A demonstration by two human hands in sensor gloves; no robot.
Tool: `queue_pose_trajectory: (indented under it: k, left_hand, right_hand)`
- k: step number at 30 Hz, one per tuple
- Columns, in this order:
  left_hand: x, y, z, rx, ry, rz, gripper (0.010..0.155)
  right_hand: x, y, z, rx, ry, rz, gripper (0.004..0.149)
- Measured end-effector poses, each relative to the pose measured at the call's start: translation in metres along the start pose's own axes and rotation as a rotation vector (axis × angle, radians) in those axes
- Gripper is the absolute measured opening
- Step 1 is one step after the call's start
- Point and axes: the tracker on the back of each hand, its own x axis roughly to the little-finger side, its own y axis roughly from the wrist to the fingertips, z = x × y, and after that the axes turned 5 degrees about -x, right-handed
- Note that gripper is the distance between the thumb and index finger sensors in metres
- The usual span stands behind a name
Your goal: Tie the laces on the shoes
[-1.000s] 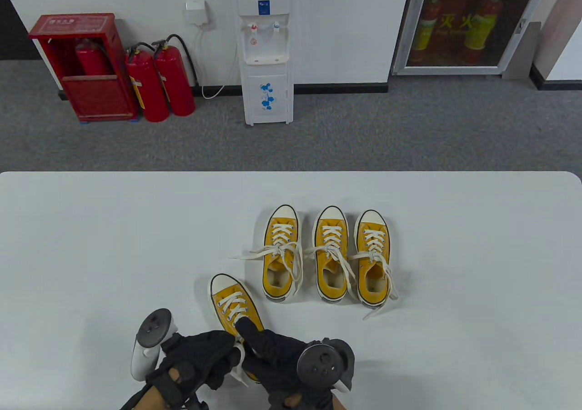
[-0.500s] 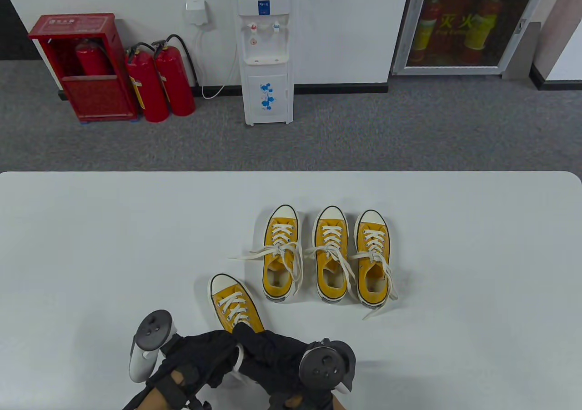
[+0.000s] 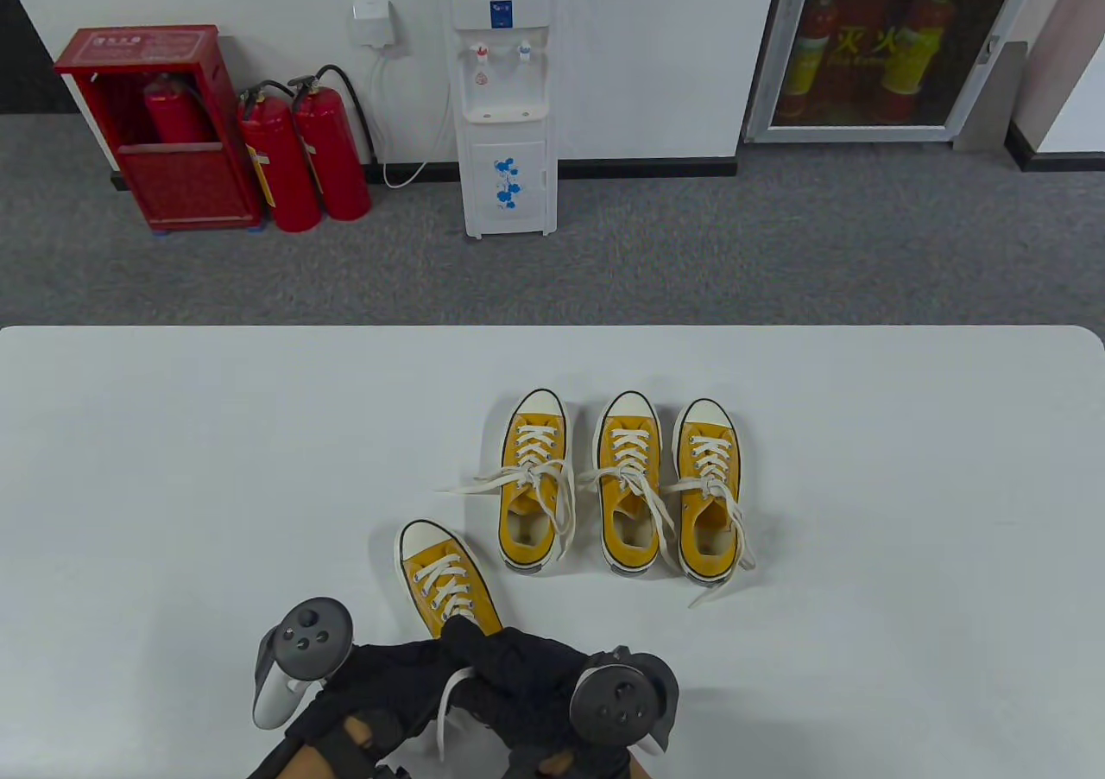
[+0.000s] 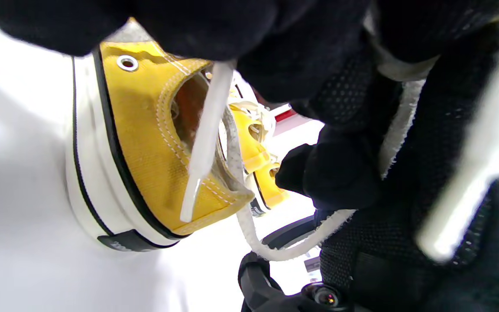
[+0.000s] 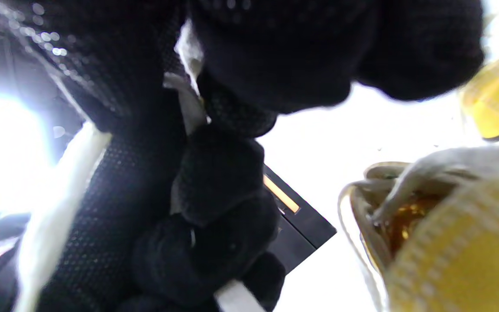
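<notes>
Comparing w/ a sec ago: your right index finger was stretched out flat over the tongue of the near yellow canvas sneaker [image 3: 447, 579], now it's tucked back in w/ the rest, and your left hand [image 3: 393, 684] has shifted so a loop of the flat white cotton lace [image 3: 447, 710] shows hanging between the gloves. Imo that means you're past crossing the ends and into forming the knot, but nothing's snugged down yet.

Hand state: both are curled round lace. Left wrist view shows your left glove's fingers [image 4: 340, 173] w/ lace wrapped around them and one loose end dangling across the shoe opening, plastic tip down. Your right hand [image 3: 535, 684] pinches lace too, a strand runs up between its fingers [image 5: 219, 173].

The shoe sits at the near table edge, toe pointing away, heel under your hands. The other three yellow sneakers [image 3: 626, 481] are lined up further back, laces sprawled loose, so lots left to do.

Materials: woven canvas upper, smooth white rubber toe cap and sole w/ black stripe, metal eyelets. Lace is flat, soft, slightly fuzzy, prob grips ok against the knit gloves.
</notes>
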Motion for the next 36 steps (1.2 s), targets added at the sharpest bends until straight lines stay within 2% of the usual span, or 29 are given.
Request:
queue_pose_trajectory:
  k: [3, 12, 17, 26, 30, 34, 36]
  left_hand:
    - [0.0, 0.0, 0.0, 0.002, 0.021, 0.001, 0.048]
    - [0.001, -0.001, -0.002, -0.005, -0.014, -0.003, 0.055]
    - [0.001, -0.005, -0.013, -0.08, -0.17, 0.0, 0.062]
    - [0.003, -0.01, -0.035, -0.258, -0.142, 0.029, 0.062]
    - [0.0, -0.014, -0.049, -0.357, 0.016, 0.048, 0.059]
    - [-0.005, -0.018, -0.061, -0.442, 0.326, 0.058, 0.056]
    - [-0.005, -0.02, -0.065, -0.464, 0.425, 0.046, 0.053]
  right_hand:
    - [-0.001, -0.001, 0.0, 0.014, -0.012, 0.002, 0.048]
    - [0.004, -0.002, 0.007, 0.122, 0.052, -0.063, 0.042]
    - [0.018, -0.003, 0.018, 0.171, 0.158, -0.137, 0.042]
    - [0.039, -0.008, 0.039, 0.289, 0.286, -0.267, 0.042]
    - [0.048, -0.011, 0.047, 0.344, 0.3, -0.316, 0.042]
    - [0.056, -0.012, 0.054, 0.379, 0.324, -0.348, 0.042]
    - [0.059, -0.013, 0.057, 0.384, 0.312, -0.37, 0.042]
